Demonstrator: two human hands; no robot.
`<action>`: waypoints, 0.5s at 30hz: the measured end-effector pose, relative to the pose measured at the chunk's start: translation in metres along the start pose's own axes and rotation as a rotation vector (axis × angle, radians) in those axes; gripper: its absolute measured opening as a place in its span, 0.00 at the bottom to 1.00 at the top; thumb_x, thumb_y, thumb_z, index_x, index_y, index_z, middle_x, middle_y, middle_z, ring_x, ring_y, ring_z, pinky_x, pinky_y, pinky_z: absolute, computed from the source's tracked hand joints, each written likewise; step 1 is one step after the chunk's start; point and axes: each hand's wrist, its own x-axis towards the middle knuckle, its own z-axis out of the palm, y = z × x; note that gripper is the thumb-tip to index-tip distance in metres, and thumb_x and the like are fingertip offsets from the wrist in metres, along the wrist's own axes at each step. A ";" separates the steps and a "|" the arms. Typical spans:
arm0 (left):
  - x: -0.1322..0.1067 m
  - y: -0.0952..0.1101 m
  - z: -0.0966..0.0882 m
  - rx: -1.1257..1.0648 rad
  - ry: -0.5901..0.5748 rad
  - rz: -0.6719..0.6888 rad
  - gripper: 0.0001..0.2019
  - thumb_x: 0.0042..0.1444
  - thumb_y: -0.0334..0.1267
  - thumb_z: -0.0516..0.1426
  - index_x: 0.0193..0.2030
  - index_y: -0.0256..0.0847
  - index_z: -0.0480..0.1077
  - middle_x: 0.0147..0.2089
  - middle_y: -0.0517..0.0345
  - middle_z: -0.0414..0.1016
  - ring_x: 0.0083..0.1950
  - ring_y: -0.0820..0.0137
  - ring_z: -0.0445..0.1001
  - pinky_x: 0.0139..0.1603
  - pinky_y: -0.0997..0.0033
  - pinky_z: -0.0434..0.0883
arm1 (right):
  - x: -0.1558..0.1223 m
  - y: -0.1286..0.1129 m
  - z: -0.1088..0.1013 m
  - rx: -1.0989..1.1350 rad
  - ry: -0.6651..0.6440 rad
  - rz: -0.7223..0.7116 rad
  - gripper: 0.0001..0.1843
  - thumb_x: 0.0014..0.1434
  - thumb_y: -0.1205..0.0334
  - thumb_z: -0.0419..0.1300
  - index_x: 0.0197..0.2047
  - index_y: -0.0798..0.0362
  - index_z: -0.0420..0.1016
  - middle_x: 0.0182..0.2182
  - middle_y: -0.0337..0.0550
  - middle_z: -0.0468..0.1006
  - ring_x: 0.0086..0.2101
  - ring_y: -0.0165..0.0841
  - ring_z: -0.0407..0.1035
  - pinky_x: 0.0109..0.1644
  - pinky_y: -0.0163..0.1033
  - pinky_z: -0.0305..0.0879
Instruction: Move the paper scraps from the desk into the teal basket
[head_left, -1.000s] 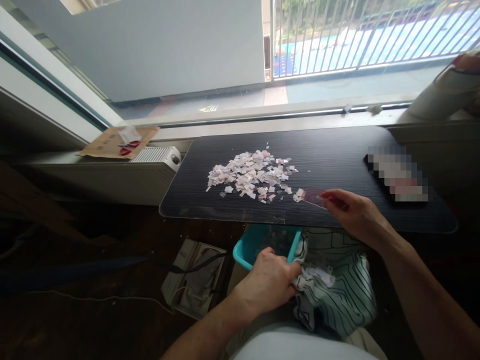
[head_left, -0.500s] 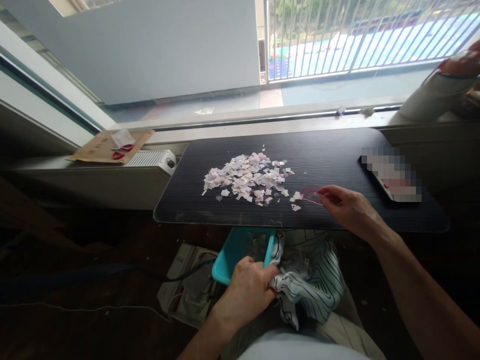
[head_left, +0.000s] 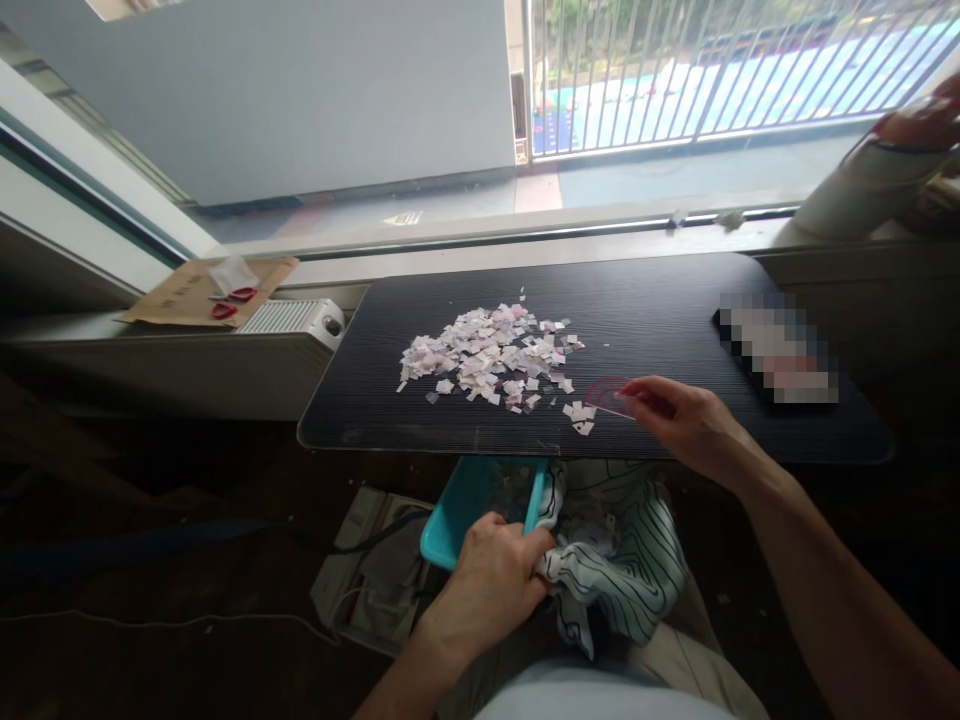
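Observation:
My right hand [head_left: 679, 412] pinches a clear, pink-tinted protractor [head_left: 606, 392] low over the dark tabletop, its straight edge toward me. Just left of the protractor lie a few loose paper scraps [head_left: 580, 415], apart from the big heap of small white and pinkish scraps [head_left: 487, 350] in the middle. Below the table's near edge, my left hand [head_left: 499, 565] is closed on the rim of a turquoise plastic bin [head_left: 444, 535] and the striped cloth [head_left: 637, 580] beside it. Scraps show inside the bin and on the cloth.
The dark table [head_left: 660, 300] stands against the window sill. A phone-like object [head_left: 780, 355], blurred out, lies at its right. Red-handled scissors [head_left: 234, 302] rest on a brown envelope [head_left: 172, 290] at left, by a white radiator [head_left: 292, 320]. Another person's arm [head_left: 862, 190] is at upper right.
My right hand has moved the protractor slightly left and toward me. The few scraps beside it have shifted toward the near edge. My left hand keeps its grip.

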 end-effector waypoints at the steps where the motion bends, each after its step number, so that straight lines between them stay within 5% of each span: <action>1: 0.000 0.000 0.000 -0.002 -0.001 -0.002 0.03 0.51 0.33 0.55 0.33 0.43 0.70 0.27 0.61 0.73 0.30 0.68 0.71 0.38 0.68 0.60 | 0.000 0.002 -0.002 -0.018 0.021 0.014 0.12 0.55 0.55 0.56 0.40 0.48 0.76 0.29 0.37 0.79 0.27 0.29 0.70 0.31 0.33 0.63; 15: 0.002 -0.001 0.001 -0.027 0.041 0.000 0.03 0.51 0.33 0.56 0.33 0.43 0.70 0.27 0.62 0.73 0.30 0.68 0.71 0.38 0.68 0.59 | -0.012 0.006 -0.011 -0.090 -0.022 0.030 0.10 0.54 0.56 0.57 0.37 0.48 0.76 0.26 0.36 0.78 0.25 0.29 0.70 0.28 0.33 0.61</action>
